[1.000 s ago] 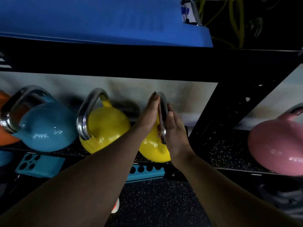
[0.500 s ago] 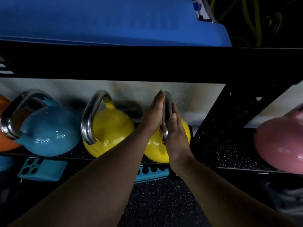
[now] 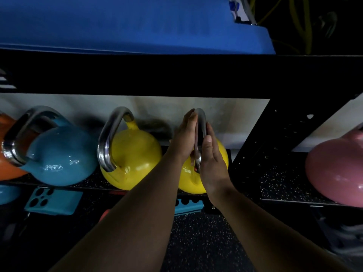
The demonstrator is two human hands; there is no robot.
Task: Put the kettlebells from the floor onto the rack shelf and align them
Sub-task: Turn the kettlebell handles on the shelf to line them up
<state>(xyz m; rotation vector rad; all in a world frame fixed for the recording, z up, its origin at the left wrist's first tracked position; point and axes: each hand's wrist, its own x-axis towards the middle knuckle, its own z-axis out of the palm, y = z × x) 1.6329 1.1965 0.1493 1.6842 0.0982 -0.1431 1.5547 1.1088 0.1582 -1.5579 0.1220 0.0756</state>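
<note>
A yellow kettlebell [image 3: 223, 156] with a steel handle stands on the rack shelf [image 3: 275, 179], at the right end of a row. My left hand [image 3: 184, 138] presses flat on the handle's left side and my right hand [image 3: 211, 160] presses flat on its right side, fingers straight, squeezing the handle between the palms. To its left on the same shelf stand a second yellow kettlebell [image 3: 135, 156], a teal kettlebell [image 3: 60, 156] and, at the frame's left edge, part of an orange one [image 3: 7, 169].
A pink kettlebell [image 3: 337, 171] sits on the shelf section to the right, beyond a black rack upright [image 3: 255, 146]. A blue mat [image 3: 125, 24] lies on the shelf above. Teal blocks [image 3: 53, 201] lie on the speckled floor [image 3: 198, 242] beneath the shelf.
Both hands stay pressed on the handle of the right yellow kettlebell. The view has shifted slightly; the kettlebell's handle seems turned a little straighter.
</note>
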